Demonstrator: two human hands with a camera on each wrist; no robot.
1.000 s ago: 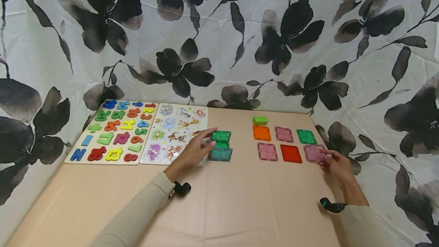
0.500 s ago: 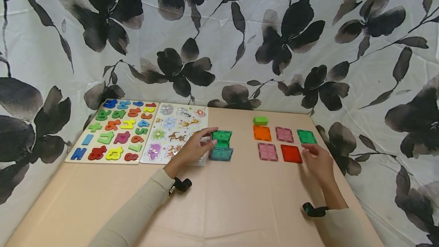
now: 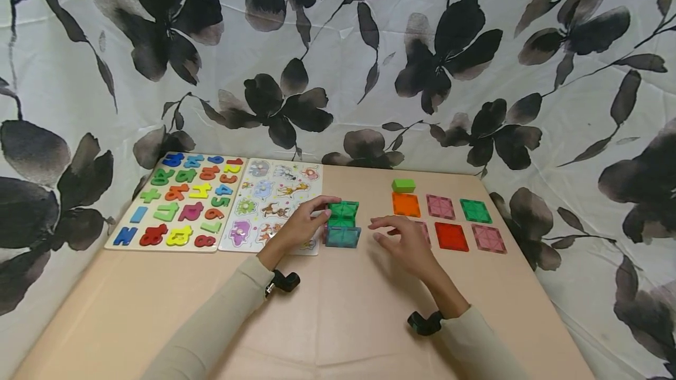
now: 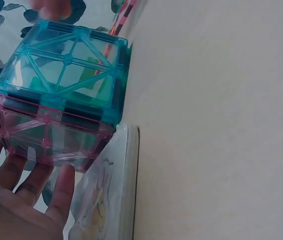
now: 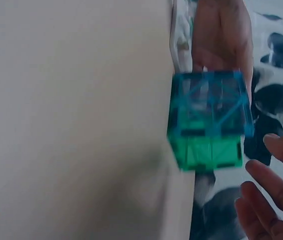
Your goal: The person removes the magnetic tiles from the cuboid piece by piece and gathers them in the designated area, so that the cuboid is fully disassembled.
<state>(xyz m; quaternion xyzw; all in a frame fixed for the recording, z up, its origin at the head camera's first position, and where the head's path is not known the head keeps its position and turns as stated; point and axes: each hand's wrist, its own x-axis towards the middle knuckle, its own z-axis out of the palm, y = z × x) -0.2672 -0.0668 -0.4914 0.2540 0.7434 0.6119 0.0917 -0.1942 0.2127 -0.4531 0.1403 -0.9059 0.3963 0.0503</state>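
Observation:
A small box of see-through magnetic tiles point(image 3: 342, 237) stands on the table beside the animal board. My left hand point(image 3: 301, 224) holds it from the left, fingers and thumb against its side. In the left wrist view one face is a teal tile point(image 4: 66, 62), and the face by the fingers is a pink tile point(image 4: 46, 132). A green tile point(image 5: 209, 150) shows on the side towards my right hand in the right wrist view. My right hand point(image 3: 409, 245) holds nothing and hovers just right of the box, fingers loosely bent, partly covering a pink tile.
Right of the box lie loose tiles: orange point(image 3: 405, 204), red point(image 3: 451, 236), green point(image 3: 476, 211) and pink point(image 3: 489, 238). A lime green block point(image 3: 404, 185) sits behind the orange one. At left are a letter-and-number board point(image 3: 185, 204) and an animal board point(image 3: 274, 204). Floral cloth point(image 3: 369, 46) hangs behind.
My right hand has left the far-right pink tile and travelled left across the tiles to near the box. That tile now lies uncovered. The left hand stays at the box.

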